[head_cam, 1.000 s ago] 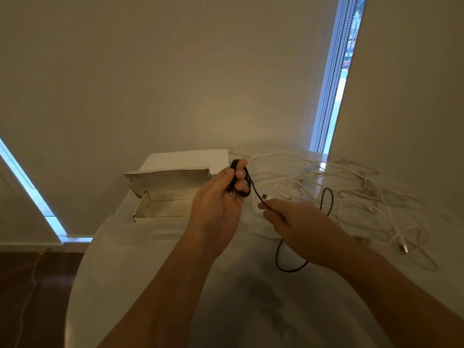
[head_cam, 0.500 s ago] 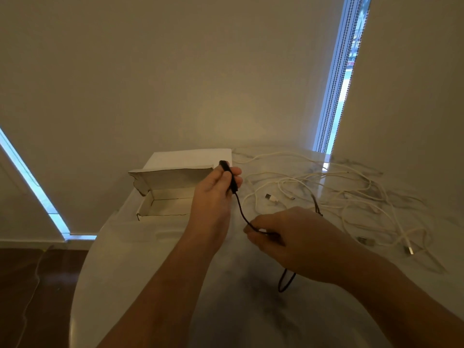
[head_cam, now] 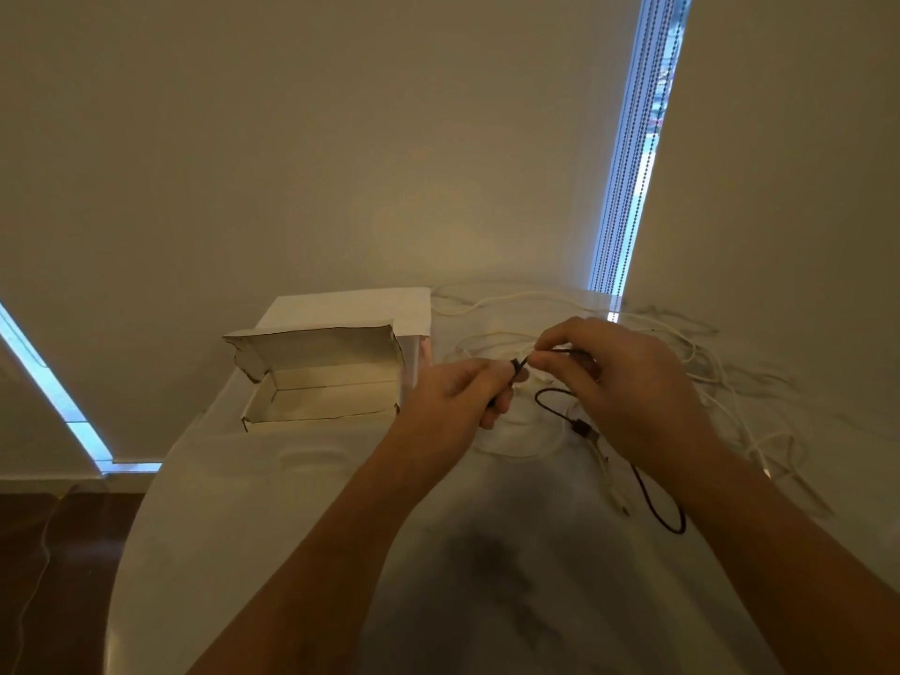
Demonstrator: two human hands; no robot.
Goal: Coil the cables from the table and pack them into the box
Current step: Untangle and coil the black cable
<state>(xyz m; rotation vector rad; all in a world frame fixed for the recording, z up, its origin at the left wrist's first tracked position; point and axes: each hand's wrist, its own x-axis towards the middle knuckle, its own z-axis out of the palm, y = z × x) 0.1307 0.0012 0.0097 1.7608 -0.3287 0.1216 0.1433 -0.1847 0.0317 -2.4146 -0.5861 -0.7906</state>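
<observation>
Just right of the open box point(head_cam: 321, 382) on the table point(head_cam: 292, 528), the left hand point(head_cam: 458, 401) and right hand point(head_cam: 618, 377) both pinch the black cable point(head_cam: 657, 509), white cables point(head_cam: 706, 362) farther right.

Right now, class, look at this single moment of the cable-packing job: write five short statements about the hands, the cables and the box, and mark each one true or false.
1. Both hands, left hand and right hand, hold the thin black cable. True.
2. The open white cardboard box already holds a coiled cable. False: its inside shows no cable.
3. Loose white cables lie on the pale marble-look table to the right of the box. True.
4. The box lid is closed. False: the flap stands open.
5. The black cable's whole length is coiled up. False: a loop trails on the table below the right hand.
</observation>
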